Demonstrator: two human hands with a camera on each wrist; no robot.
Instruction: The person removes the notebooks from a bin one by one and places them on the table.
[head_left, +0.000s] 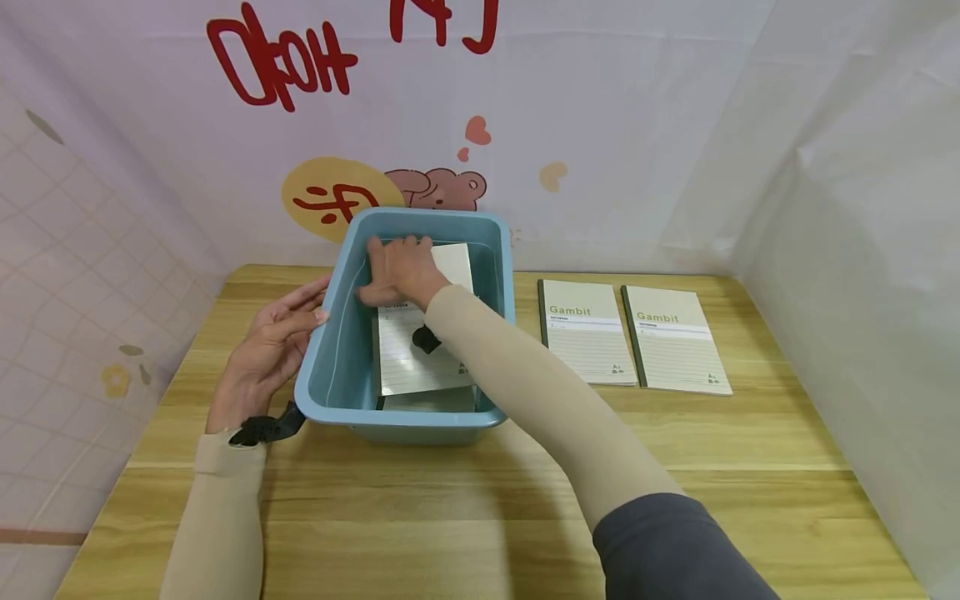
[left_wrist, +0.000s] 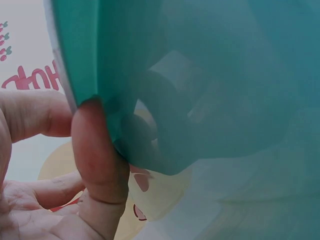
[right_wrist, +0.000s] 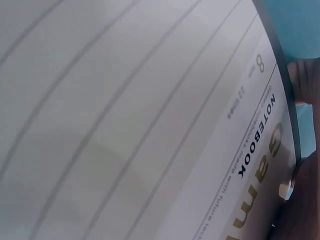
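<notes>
A light-blue plastic bin (head_left: 408, 415) stands at the left of the wooden table. My left hand (head_left: 273, 346) holds its left rim, thumb on top and other fingers outside. In the left wrist view a finger and the thumb (left_wrist: 97, 150) meet at the translucent wall. Inside the bin, my right hand (head_left: 405, 271) lies over the upper left of a cream notebook (head_left: 420, 367), fingers spread. The right wrist view shows fingertips right at the dark spine of that notebook (right_wrist: 125, 110). Under its lower edge another notebook (head_left: 431, 402) peeks out.
Two more cream Gambit notebooks, a nearer one (head_left: 588, 333) and a farther-right one (head_left: 675, 337), lie side by side right of the bin. A printed white sheet (head_left: 637, 100) rises behind the table. A black wristband (head_left: 266, 427) sits on the left wrist.
</notes>
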